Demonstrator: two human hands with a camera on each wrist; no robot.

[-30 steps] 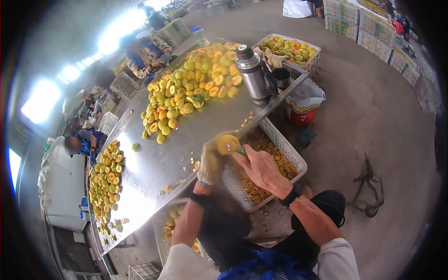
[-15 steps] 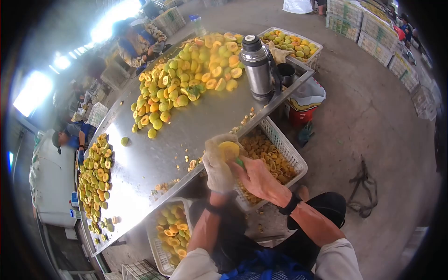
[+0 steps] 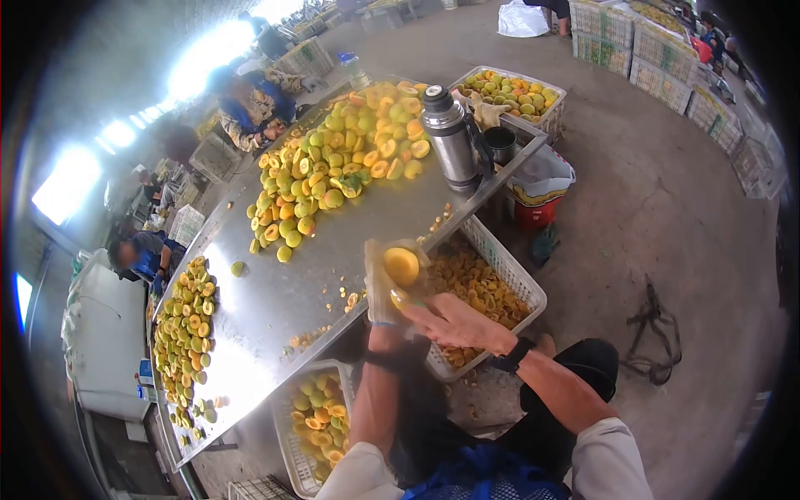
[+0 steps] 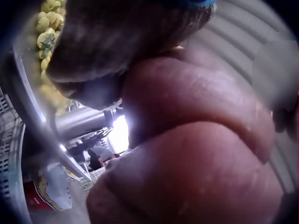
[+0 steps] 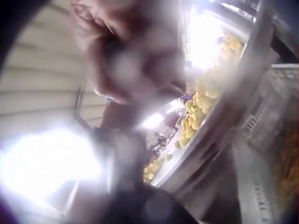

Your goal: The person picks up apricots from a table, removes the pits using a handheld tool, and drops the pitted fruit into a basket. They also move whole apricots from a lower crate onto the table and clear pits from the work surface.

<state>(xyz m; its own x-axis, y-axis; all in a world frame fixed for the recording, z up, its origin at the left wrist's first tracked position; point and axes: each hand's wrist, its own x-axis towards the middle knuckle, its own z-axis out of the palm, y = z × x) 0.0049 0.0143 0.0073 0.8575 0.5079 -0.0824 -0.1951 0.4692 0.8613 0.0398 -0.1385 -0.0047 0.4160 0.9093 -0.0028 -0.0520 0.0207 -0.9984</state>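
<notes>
At the metal table's edge, the gloved left hand grips a fruit half, cut face up, long axis unclear; the right hand pinches a blurred tool. Table-side, a red bag, print illegible!

fruit lies beyond what seems the gloved left hand.

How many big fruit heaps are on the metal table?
2: in the head view, the larger heap near the steel flask and the smaller heap along the left edge of the metal table. No third shows.
</notes>
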